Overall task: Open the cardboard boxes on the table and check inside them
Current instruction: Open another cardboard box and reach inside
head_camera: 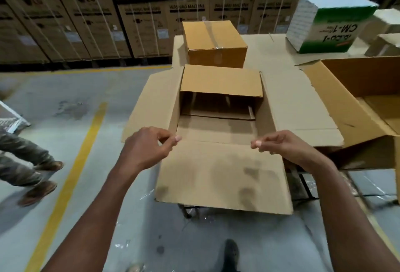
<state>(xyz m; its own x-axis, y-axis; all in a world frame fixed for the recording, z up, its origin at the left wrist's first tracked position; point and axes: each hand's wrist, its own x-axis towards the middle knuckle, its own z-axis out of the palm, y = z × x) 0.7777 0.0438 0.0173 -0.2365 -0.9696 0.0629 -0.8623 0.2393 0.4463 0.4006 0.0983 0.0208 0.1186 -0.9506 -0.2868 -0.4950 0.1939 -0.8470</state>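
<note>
An open cardboard box (218, 107) stands at the near end of the table (275, 55), all flaps folded outward; inside I see only its bare cardboard bottom. The near flap (223, 176) hangs toward me over the table edge. My left hand (145, 148) hovers at the box's near left corner, fingers curled with fingertip and thumb close together and nothing visible between them. My right hand (285, 148) mirrors it at the near right corner. Behind the open box sits a smaller box (214, 44), taped closed.
A larger open carton (359, 81) stands to the right, a white and green box (329, 22) at the back right. Stacked washing-machine cartons (86, 22) line the far wall. Another person's legs (28, 163) are on the floor at the left, beside a yellow line (71, 174).
</note>
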